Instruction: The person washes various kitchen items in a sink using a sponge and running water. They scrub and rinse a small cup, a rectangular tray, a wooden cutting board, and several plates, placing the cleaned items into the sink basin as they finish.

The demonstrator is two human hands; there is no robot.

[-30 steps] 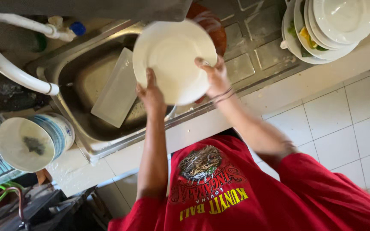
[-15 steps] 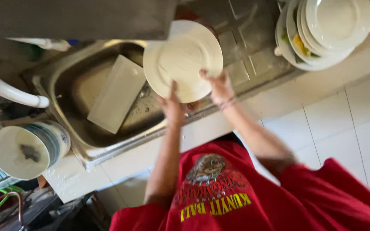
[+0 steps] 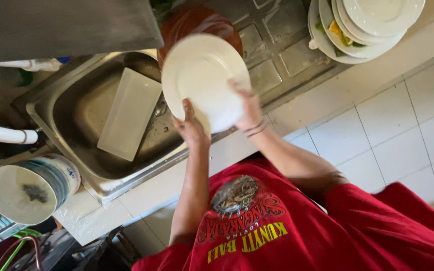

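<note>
Both hands, left hand point(image 3: 193, 131) and right hand point(image 3: 247, 108), grip the white plate point(image 3: 202, 80) by its rim, now carried rightward off the steel sink point(image 3: 71, 113) toward the drainboard point(image 3: 277, 55).

Glossy white ceramic plate point(image 3: 204, 80), dull scuffed steel sink point(image 3: 71, 120); matt white tiles point(image 3: 393, 135), red cloth shirt point(image 3: 302, 236)
</note>
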